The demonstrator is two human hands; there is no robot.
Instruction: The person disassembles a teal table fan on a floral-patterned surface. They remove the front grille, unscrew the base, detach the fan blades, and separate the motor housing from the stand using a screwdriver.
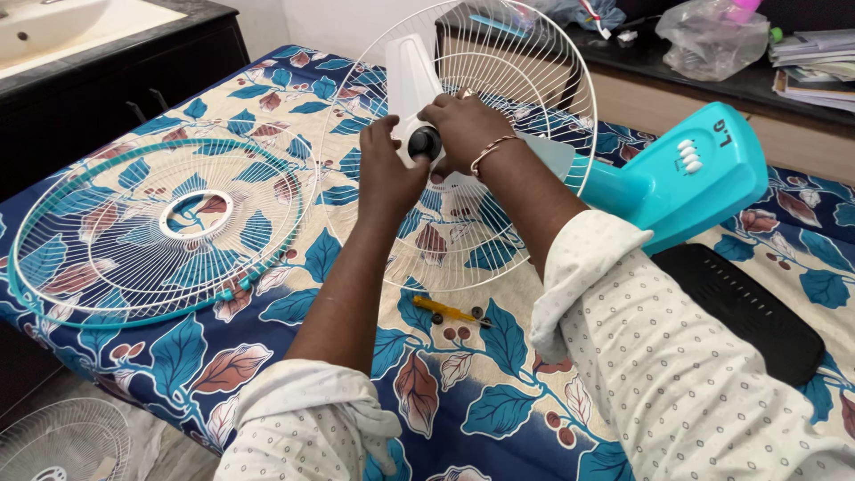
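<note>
A teal pedestal fan (704,169) lies on its side on a leaf-patterned bedsheet. Its rear wire guard (534,80) stands upright with white translucent blades (411,76) mounted in front. My left hand (385,174) holds the hub from the left side. My right hand (463,129), with a bangle on the wrist, grips the black round blade cap (425,142) at the hub centre. The detached front grille (156,223), white wire with a teal rim, lies flat to the left.
A yellow-handled screwdriver (445,311) and small screws lie on the sheet (463,383) below my arms. A black flat panel (744,307) rests at right. A dark cabinet with a sink (107,62) is at left, a cluttered shelf (712,62) behind, another wire grille (62,441) on the floor.
</note>
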